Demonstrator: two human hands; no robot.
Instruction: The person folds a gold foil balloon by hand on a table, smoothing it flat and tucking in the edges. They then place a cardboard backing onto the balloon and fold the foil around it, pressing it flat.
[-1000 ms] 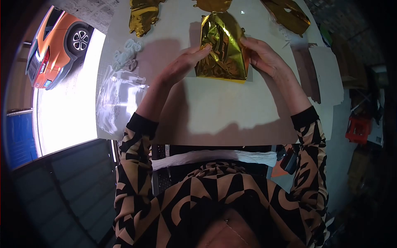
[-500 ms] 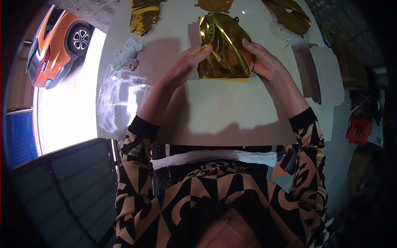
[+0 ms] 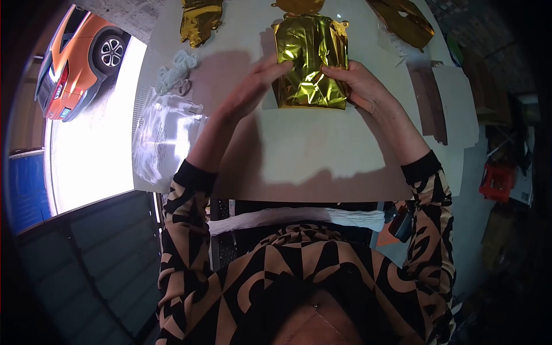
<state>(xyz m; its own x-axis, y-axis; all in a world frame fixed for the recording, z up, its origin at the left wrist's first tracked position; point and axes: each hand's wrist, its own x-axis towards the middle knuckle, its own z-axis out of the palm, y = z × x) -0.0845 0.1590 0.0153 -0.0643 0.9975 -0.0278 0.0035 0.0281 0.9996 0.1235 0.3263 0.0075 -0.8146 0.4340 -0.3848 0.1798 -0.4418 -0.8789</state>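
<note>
A shiny gold foil piece (image 3: 313, 63), folded into a rough rectangle with small tabs at its top corners, is held above the pale table (image 3: 310, 149). My left hand (image 3: 253, 86) grips its left edge, the thumb on the front of the foil. At the right edge my right hand (image 3: 362, 86) pinches it, thumb in front and the other fingers partly behind. Creases run across the foil's face.
More gold foil pieces lie at the table's far side, at left (image 3: 200, 23), centre (image 3: 299, 4) and right (image 3: 405, 23). White string (image 3: 175, 72) and clear plastic bags (image 3: 167, 138) are at left. Cardboard pieces (image 3: 454, 106) lie at right.
The foil's right part has been folded over toward the left, so its face now looks more rectangular and crinkled. My right thumb has moved left onto its front.
</note>
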